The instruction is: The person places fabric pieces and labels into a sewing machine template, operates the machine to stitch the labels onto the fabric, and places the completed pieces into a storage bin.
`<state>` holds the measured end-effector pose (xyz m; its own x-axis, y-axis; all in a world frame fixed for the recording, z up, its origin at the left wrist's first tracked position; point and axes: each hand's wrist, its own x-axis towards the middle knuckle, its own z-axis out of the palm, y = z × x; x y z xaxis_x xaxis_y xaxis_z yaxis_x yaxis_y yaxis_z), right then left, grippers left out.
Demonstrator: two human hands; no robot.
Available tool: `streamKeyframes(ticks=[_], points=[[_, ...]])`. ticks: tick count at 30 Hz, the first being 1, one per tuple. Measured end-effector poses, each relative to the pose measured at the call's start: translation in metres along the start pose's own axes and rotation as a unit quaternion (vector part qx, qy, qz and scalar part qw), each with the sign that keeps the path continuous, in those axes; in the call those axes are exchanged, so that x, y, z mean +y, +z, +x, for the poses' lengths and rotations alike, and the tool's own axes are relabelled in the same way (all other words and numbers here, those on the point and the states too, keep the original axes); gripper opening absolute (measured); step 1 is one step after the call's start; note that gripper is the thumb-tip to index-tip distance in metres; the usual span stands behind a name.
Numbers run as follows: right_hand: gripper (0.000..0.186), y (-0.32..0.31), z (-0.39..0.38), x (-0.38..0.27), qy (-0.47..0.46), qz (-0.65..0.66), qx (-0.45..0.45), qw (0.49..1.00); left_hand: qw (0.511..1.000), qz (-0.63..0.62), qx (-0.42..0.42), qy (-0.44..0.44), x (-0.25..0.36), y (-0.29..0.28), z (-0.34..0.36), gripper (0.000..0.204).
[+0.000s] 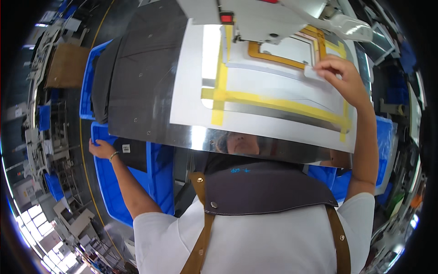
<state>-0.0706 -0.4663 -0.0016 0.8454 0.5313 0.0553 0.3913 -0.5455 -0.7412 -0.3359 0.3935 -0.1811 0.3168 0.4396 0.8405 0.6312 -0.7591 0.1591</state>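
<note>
My right hand [342, 80] pinches a small white piece [310, 71] at the lower right corner of an orange rectangular frame [278, 58] under a white machine head [260, 18]. Below the frame lies a white board [187, 107] with a cut-out, crossed by yellow tape strips [269, 101]. My left hand [102, 148] grips the rim of a blue bin [123, 192] at the lower left. A dark flat piece with a white label [132, 155] lies in that bin, just right of the hand.
A dark worktop [141, 82] with a polished front strip carries the board. Another blue bin [86, 80] with dark material stands at left, and more blue bins [381, 137] at right. A cardboard sheet [66, 64], yellow floor line and racks are farther left.
</note>
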Motion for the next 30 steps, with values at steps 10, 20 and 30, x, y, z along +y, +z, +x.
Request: streamKeyframes(ticks=[10,20,30], points=[[0.017,0.025,0.086,-0.007,0.024,-0.004,-0.013,1.0,0.815,-0.39,-0.35,0.249,0.35,-0.113,0.055,0.022],[0.012,0.059,0.091,0.016,0.024,0.103,-0.022,0.994,0.616,-0.352,-0.427,0.561,0.535,-0.168,-0.025,0.067],[0.008,0.073,0.104,0.007,0.069,0.07,0.016,0.995,0.638,-0.343,-0.394,0.566,0.569,-0.144,-0.039,0.07]])
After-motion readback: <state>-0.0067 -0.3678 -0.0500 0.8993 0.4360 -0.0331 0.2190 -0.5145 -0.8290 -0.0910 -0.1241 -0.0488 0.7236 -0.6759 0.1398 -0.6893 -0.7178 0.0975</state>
